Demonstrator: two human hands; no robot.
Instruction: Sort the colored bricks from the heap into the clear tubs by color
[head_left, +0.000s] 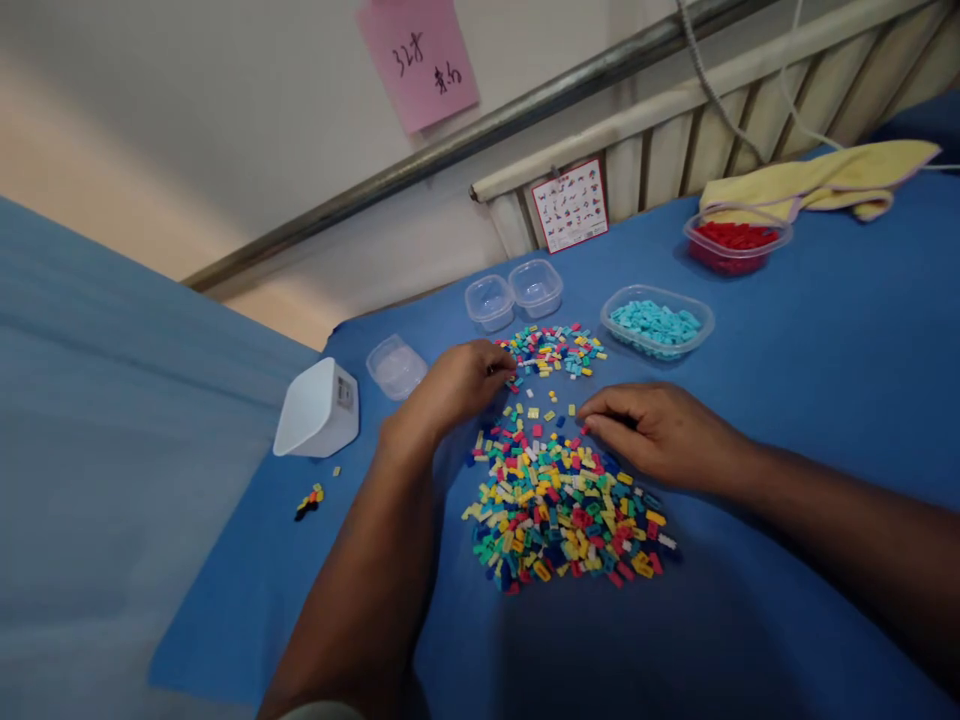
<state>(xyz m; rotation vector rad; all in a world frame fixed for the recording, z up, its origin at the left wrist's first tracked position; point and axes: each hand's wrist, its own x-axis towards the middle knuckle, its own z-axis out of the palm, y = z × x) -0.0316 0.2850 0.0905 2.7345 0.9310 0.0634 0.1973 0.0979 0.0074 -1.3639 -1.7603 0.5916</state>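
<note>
A large heap of small mixed-colour building bricks (562,510) lies on the blue cloth, with a smaller heap of the same bricks (551,350) beyond it. Several loose bricks (533,412) are scattered between the two. My left hand (461,385) is at the left edge of the smaller heap, thumb and fingers pinched together; what they hold, if anything, is hidden. My right hand (652,430) rests at the right side of the gap, its fingers curled and thumb drawn in. A tiny pink brick (584,430) shows at its fingertips; whether it is gripped or only touched is unclear.
Behind the heaps stand two clear tubs (490,318), a tub of light-blue bricks (654,323) and a tub of red bricks (731,240). A yellow cloth (817,180) lies back right. Leftward are a clear container (396,368), a white bin (319,405) and a few joined bricks (310,500).
</note>
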